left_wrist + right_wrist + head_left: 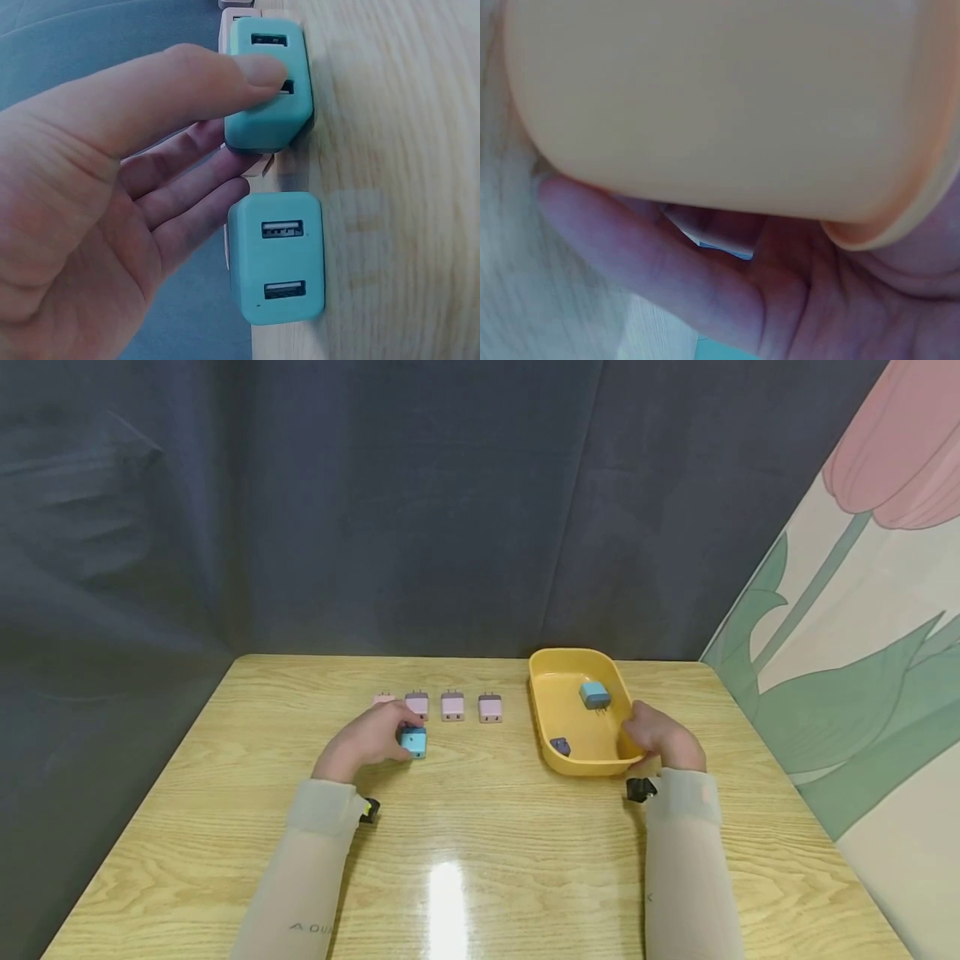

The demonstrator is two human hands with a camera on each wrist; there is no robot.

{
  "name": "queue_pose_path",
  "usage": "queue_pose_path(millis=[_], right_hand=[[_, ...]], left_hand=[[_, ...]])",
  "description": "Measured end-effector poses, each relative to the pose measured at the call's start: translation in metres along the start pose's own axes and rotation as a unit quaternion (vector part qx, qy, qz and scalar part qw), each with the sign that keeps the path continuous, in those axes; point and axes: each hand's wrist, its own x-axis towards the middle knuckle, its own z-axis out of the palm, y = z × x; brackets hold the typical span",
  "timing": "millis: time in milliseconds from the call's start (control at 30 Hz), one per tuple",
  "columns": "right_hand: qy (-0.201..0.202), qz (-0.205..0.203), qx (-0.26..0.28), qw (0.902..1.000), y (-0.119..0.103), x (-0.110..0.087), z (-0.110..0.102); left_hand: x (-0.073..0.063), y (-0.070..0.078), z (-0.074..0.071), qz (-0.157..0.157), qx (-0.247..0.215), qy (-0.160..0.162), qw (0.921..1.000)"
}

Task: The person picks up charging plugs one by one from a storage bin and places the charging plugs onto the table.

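My left hand (375, 735) pinches a teal USB wall charger (262, 112), thumb across the face with the ports and fingers behind it. Beside it, a second teal charger (281, 259) stands on the wood with both USB ports showing; my hand covers it in the head view. At the right, my right hand (663, 739) grips the near right side of a yellow plastic tray (585, 767), the thumb (645, 259) lying along its outer wall. Inside the tray lie a teal and grey charger (595, 695) and a small dark purple charger (560, 746).
Just behind my left hand is a row of pink and mauve chargers (452, 706), prongs pointing away. The wooden table (525, 860) ends at a dark curtain (412, 510). A wall with a painted tulip (900, 452) rises on the right.
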Motion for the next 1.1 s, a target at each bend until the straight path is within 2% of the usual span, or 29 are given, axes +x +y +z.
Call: queue_pose_path(millis=[500, 900, 1100], right_hand=[[-0.001, -0.007, 0.009, 0.9999, 0.0004, 0.0012, 0.0007], [0.003, -0.003, -0.009, 0.9999, 0.0, -0.0009, 0.0004], [0.001, -0.001, -0.001, 1.0, -0.0001, -0.0007, 0.0004]], left_hand=[[-0.0015, -0.0002, -0.0031, -0.023, -0.018, 0.009, 0.9995], [-0.0018, -0.0006, -0.0028, -0.03, -0.017, 0.005, 0.9994], [-0.0023, 0.0006, -0.0034, -0.027, -0.018, 0.006, 0.9995]])
